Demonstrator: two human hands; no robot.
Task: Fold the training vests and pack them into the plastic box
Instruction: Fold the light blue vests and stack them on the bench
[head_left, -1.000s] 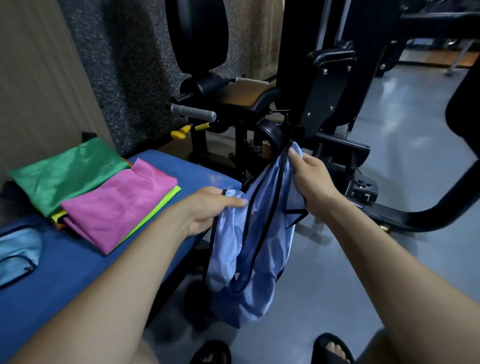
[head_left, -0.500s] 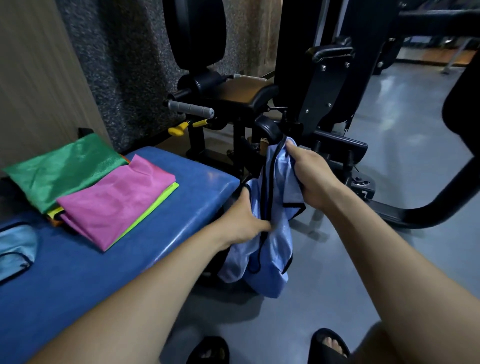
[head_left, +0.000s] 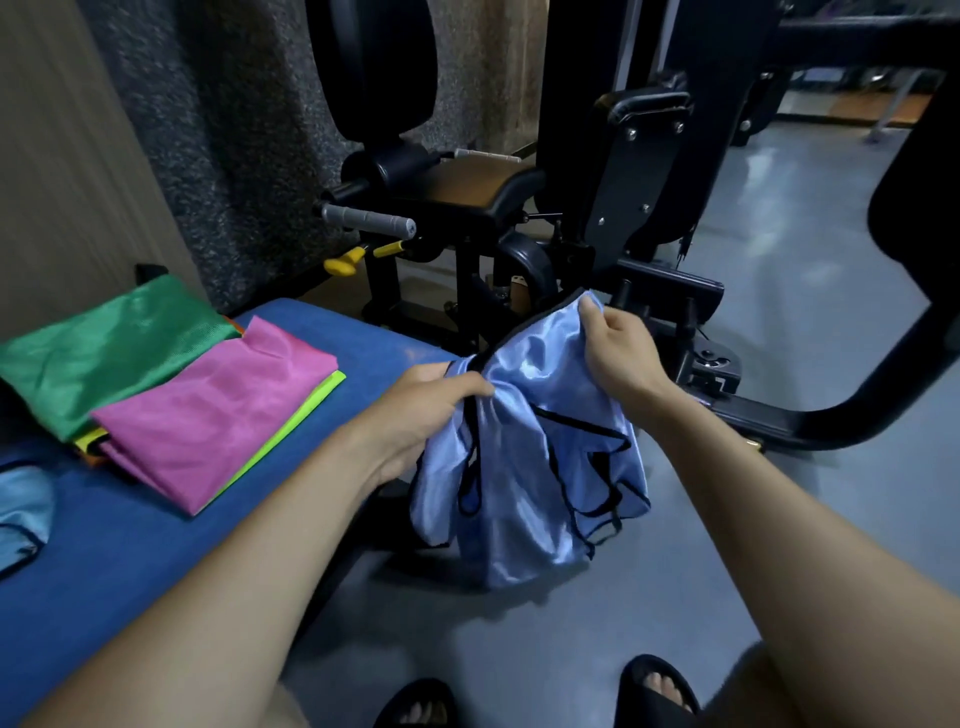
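Fingers of both hands grip one light-blue satin training vest with black trim, held over the grey floor beside the blue padded bench.

From the head view I see my left hand bunching its left edge, my right hand pinching the top corner. On the bench I count a green folded vest, a pink one over a yellow-green one, and another light-blue vest at the frame's left edge. Two black sandals show below.

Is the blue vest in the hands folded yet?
Not folded. The blue vest hangs bunched and loose over the floor, gripped at its top by the left hand and right hand.
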